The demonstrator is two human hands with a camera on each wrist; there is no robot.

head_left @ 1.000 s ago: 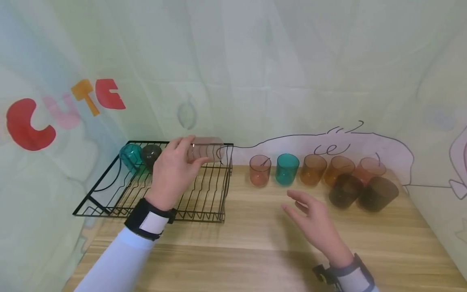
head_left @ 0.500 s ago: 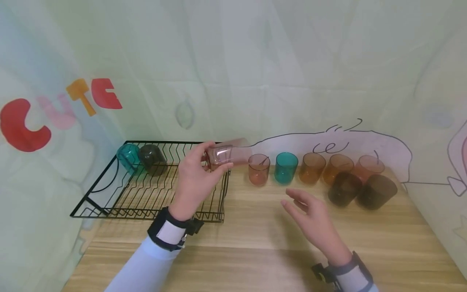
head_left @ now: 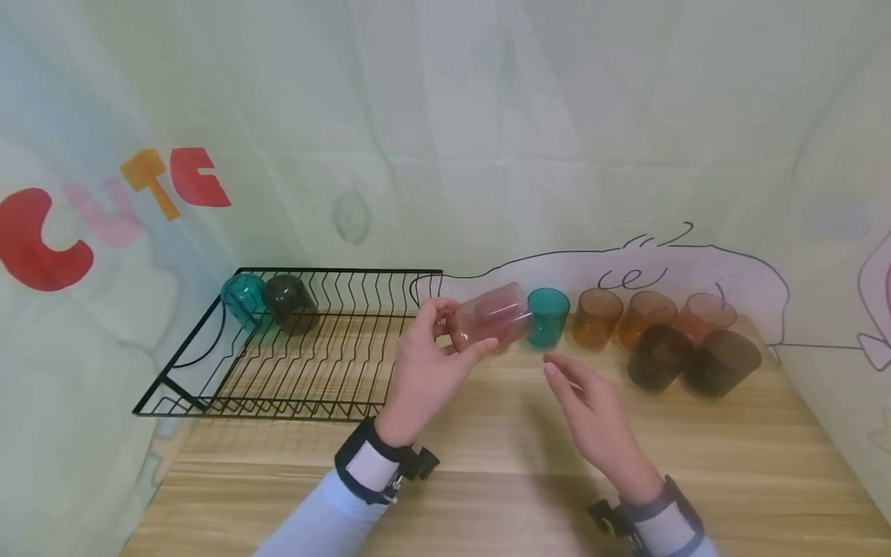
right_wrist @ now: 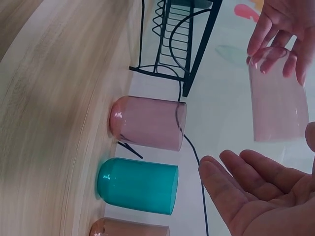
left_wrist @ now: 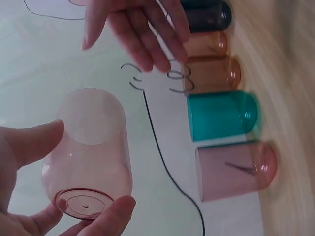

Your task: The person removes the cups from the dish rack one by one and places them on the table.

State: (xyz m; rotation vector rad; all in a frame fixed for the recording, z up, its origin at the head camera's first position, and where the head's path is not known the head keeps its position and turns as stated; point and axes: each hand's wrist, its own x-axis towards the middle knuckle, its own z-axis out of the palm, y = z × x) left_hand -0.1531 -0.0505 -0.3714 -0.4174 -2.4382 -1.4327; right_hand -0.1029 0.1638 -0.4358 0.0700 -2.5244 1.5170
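Note:
My left hand (head_left: 428,367) grips a clear pink tumbler (head_left: 490,316) near its base, with fingers and thumb round it. The tumbler is held up in the air, lying nearly on its side with its mouth toward the right. Behind it in the head view stands another pink tumbler, seen better in the right wrist view as a pink tumbler (right_wrist: 147,123) upright on the table. To the right of that is a teal tumbler (head_left: 547,319). My right hand (head_left: 599,418) hovers over the table in front of the row, fingers loosely extended and holding nothing.
A black wire dish rack (head_left: 341,271) stands at the left, with a teal tumbler (head_left: 244,302) and a dark grey tumbler (head_left: 288,302) upside down in its back left corner. Amber tumblers (head_left: 596,321) and dark tumblers (head_left: 722,363) fill the right side, close to the curtain.
My left hand has carried the pink tumbler from over the rack to the right, in front of the standing pink tumbler and close to my right hand. The right hand has barely moved.

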